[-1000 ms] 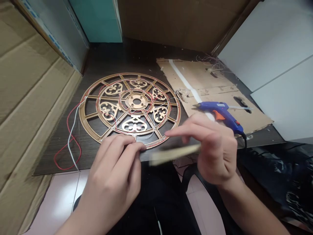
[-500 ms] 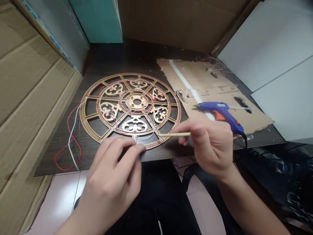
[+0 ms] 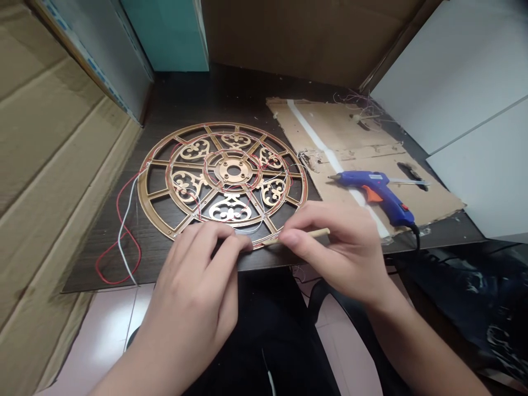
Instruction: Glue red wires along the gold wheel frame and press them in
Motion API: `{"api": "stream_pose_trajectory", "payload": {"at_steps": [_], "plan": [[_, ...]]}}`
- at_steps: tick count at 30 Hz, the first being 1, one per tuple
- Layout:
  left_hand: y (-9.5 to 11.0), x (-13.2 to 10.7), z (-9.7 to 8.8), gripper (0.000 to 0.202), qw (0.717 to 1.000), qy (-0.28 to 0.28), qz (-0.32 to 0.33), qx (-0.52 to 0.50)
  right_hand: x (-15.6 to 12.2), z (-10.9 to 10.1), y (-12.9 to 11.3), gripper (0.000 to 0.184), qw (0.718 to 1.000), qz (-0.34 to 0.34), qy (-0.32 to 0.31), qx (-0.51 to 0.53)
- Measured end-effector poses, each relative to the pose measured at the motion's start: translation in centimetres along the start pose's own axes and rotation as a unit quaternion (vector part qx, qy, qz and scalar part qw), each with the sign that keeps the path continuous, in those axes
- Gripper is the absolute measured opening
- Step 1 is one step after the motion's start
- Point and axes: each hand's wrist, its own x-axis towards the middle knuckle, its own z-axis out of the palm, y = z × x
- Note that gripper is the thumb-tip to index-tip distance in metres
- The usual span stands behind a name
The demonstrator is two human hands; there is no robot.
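A round gold openwork frame lies on the dark table, with thin red and white wires running round its rings. My left hand is closed at the near rim, fingertips pressed on the edge and the wire there; its thumb is hidden. Pinched in my right hand is a slim wooden stick. The tip of this stick touches the near right part of the rim, just right of my left fingertips. Loose red wire and white wire loop off the frame's left side.
A blue hot glue gun with an orange trigger rests on a flat cardboard sheet at the right. Tangled thin wires lie at its back corner. Cardboard walls the left, and a teal box stands behind.
My right hand has moved left and slightly down, sliding the stick's tip from a spoke to the outer rim. My left fingertips have shifted slightly right along the rim.
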Motion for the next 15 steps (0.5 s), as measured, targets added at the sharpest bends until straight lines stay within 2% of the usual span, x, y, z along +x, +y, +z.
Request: {"api": "stream_pose_trajectory", "payload": {"at_steps": [3,7,15], "plan": [[0.02,-0.01,0.04,0.032,1.0,0.002,0.002,0.004,0.08,0.49,0.05,0.018,1.0,0.015,0.003,0.004],[0.01,0.2,0.07,0.031,1.0,0.001,0.003,0.015,-0.14,0.74,0.41,0.011,0.999,0.021,-0.024,0.025],[0.04,0.21,0.09,0.031,1.0,-0.001,0.003,0.016,-0.16,0.77,0.73,0.015,0.998,0.025,-0.043,0.046]]}}
